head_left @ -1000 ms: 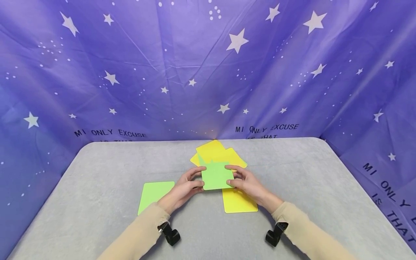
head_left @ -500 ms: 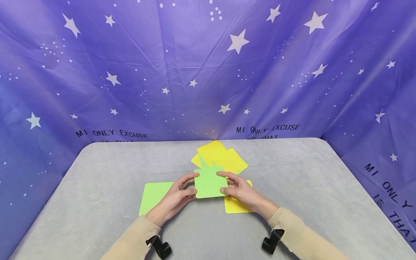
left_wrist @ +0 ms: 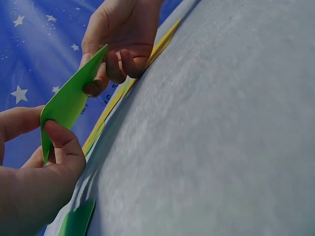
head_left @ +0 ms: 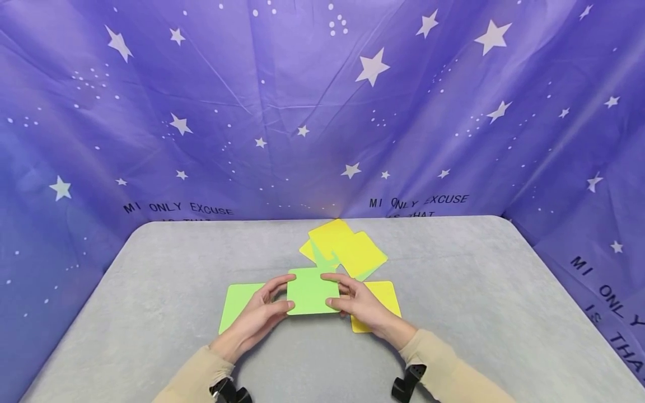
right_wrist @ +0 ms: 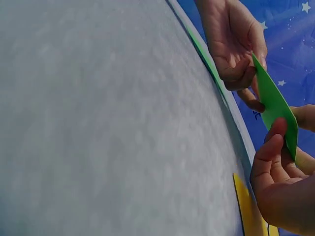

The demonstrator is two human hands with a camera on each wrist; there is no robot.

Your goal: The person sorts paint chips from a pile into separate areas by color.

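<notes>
Green card (head_left: 312, 291) bridges your left hand (head_left: 258, 313) and right hand (head_left: 363, 304), both pinching it; yellow cards (head_left: 359, 252) lie beyond them.

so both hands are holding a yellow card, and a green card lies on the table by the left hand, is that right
The held card is green, not yellow: the head view shows it between the left hand and right hand. A green card does lie on the table by the left hand.
</notes>
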